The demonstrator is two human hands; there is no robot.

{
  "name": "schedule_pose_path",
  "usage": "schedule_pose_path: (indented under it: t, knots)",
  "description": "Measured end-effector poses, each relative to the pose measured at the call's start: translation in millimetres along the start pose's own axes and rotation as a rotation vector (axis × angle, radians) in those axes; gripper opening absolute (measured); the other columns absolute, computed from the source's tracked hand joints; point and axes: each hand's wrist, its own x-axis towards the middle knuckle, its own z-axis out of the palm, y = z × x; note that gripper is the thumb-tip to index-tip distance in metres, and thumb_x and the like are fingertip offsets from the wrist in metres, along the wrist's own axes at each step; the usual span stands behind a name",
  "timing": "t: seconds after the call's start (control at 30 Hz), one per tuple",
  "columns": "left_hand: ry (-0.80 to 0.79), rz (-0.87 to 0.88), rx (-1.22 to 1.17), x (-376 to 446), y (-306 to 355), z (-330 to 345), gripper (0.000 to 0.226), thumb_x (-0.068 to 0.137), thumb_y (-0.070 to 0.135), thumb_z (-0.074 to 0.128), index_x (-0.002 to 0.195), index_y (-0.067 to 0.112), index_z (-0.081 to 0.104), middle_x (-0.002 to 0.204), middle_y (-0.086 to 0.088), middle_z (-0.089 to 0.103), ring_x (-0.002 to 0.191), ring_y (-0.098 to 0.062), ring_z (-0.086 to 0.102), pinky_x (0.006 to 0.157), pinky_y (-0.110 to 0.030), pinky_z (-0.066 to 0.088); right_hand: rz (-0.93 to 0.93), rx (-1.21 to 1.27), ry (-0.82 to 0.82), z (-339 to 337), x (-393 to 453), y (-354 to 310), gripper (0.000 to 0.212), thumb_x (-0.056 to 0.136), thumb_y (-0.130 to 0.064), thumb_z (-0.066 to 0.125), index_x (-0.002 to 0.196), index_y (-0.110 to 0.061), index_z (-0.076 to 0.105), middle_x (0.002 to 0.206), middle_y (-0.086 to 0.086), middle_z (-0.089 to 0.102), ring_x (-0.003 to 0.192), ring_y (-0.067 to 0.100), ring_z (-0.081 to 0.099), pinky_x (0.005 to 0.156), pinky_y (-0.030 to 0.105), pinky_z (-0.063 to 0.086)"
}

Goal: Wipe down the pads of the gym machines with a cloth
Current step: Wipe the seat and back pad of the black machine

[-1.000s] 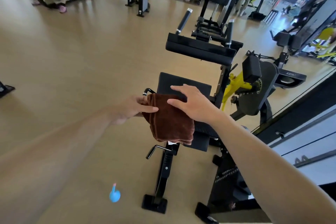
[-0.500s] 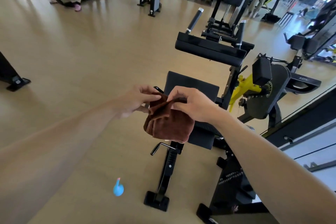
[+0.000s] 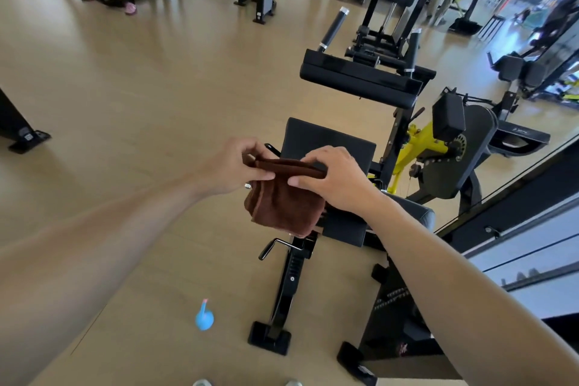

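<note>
A folded brown cloth [image 3: 286,204] hangs in the air above the black seat pad [image 3: 326,138] of a gym machine. My left hand [image 3: 233,166] pinches the cloth's upper left edge. My right hand [image 3: 333,180] pinches its upper right edge, thumb below and fingers on top. The cloth's lower part droops in front of the seat and hides its near left corner. Beyond the seat, higher up, sits a long black arm pad [image 3: 360,78]. A smaller black pad [image 3: 448,114] is on the yellow lever to the right.
A blue spray bottle [image 3: 204,317] stands on the wooden floor at the lower left of the machine's base foot [image 3: 269,337]. An adjustment handle [image 3: 275,246] juts out under the seat. More machines and people fill the far end. A low wall [image 3: 517,244] runs along the right.
Both hands lifted the cloth off the seat pad and stretched its top edge out between them. The right hand went from flat on the cloth to pinching it.
</note>
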Motion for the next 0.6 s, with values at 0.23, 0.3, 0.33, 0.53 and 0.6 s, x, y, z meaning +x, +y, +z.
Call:
schedule_pose_path:
  t: [0.23, 0.3, 0.33, 0.53, 0.6]
  knots:
    - [-0.059, 0.117, 0.226, -2.7, 24.0, -2.3, 0.016, 0.083, 0.025, 0.081, 0.082, 0.020, 0.066, 0.074, 0.004, 0.065, 0.064, -0.005, 0.054, 0.064, -0.021, 0.042, -0.018, 0.315, -0.015, -19.5, -41.7, -12.3, 0.019, 0.088, -0.036, 0.079, 0.090, -0.024, 0.065, 0.091, -0.012, 0.074, 0.101, 0.014, 0.069, 0.100, 0.046, 0.054]
    - [-0.049, 0.145, 0.313, -1.1, 38.0, -3.9, 0.021, 0.079, 0.030, 0.083, 0.083, 0.016, 0.067, 0.069, 0.007, 0.063, 0.060, -0.004, 0.051, 0.060, -0.016, 0.040, -0.021, 0.381, 0.015, -31.0, -46.4, -17.0, 0.019, 0.085, -0.032, 0.082, 0.091, -0.023, 0.066, 0.089, -0.005, 0.076, 0.087, 0.019, 0.073, 0.083, 0.047, 0.061]
    - [-0.043, 0.154, 0.336, -0.1, 44.9, -4.2, 0.023, 0.078, 0.030, 0.084, 0.083, 0.016, 0.067, 0.067, 0.010, 0.062, 0.058, -0.004, 0.051, 0.058, -0.015, 0.041, -0.016, 0.404, 0.029, -37.7, -47.7, -18.4, 0.021, 0.083, -0.029, 0.084, 0.091, -0.021, 0.067, 0.090, -0.001, 0.077, 0.085, 0.020, 0.075, 0.081, 0.048, 0.062]
    - [-0.055, 0.206, 0.088, 17.1, 64.5, 11.6, 0.029, 0.077, 0.007, 0.085, 0.087, 0.019, 0.061, 0.086, -0.002, 0.067, 0.071, -0.017, 0.059, 0.066, -0.033, 0.054, 0.047, 0.446, 0.144, -81.9, -38.6, -15.2, 0.025, 0.075, -0.020, 0.091, 0.085, -0.023, 0.069, 0.079, -0.004, 0.073, 0.071, 0.012, 0.069, 0.065, 0.030, 0.059]
    - [0.054, 0.174, 0.117, 32.0, 60.5, 24.5, 0.035, 0.078, 0.007, 0.083, 0.099, 0.023, 0.059, 0.102, -0.001, 0.067, 0.077, -0.017, 0.060, 0.070, -0.030, 0.055, 0.131, 0.278, 0.216, -84.4, -26.3, -7.1, 0.029, 0.077, -0.025, 0.090, 0.098, -0.027, 0.070, 0.095, -0.009, 0.070, 0.085, 0.008, 0.067, 0.072, 0.025, 0.054]
